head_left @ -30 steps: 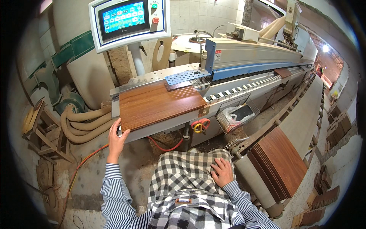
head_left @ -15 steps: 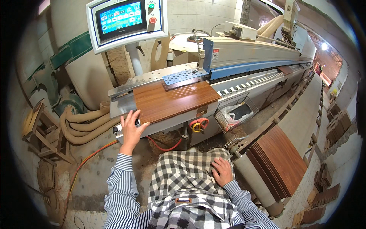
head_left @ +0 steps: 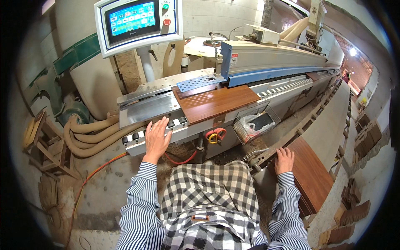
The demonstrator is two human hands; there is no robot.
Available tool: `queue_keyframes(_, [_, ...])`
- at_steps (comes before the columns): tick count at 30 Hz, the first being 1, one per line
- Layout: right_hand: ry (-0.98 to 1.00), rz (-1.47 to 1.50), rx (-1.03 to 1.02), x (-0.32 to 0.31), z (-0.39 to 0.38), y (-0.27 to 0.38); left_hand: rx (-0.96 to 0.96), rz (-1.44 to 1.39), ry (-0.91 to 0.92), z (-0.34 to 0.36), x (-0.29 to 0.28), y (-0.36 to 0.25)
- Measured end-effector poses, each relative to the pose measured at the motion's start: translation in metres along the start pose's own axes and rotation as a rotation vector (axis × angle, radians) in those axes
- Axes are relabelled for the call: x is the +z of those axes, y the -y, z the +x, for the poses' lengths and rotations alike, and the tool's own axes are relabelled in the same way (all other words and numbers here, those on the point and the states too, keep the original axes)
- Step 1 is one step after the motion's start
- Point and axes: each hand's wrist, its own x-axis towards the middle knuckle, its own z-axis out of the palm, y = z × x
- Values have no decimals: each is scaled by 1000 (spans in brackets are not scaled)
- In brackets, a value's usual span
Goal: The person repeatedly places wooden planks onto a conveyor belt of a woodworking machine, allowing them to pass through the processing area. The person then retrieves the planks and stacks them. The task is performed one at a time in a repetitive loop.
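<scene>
Watching remotely, I see my left hand (head_left: 156, 138) spread, empty, by the rollers (head_left: 179, 121); the board (head_left: 218, 104) lies ahead and right of it, apart. My right hand (head_left: 284, 161) is at the stack (head_left: 313, 171), grip unclear.

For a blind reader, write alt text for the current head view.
A person's bare left hand is at the edge of a long grey metal machine, beside a rectangular brown wood-grain board lying on it; the right hand is at a stack of similar brown boards. A rectangular white-framed screen stands beyond.
</scene>
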Motion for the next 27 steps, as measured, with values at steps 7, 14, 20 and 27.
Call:
queue_keyframes(7, [-227,30,-69,15,-41,3,-14,38,-44,-8,5,3])
queue_keyframes(14, [-206,549,140,-30,-122,48,-13,17,-56,-7,5,3])
queue_keyframes(20, [-582,1682,1271,-20,-135,-25,-3,24,-61,-7,5,2])
queue_keyframes(27, [-327,1929,1144,-21,-138,16,-18,-12,-63,-7,5,2])
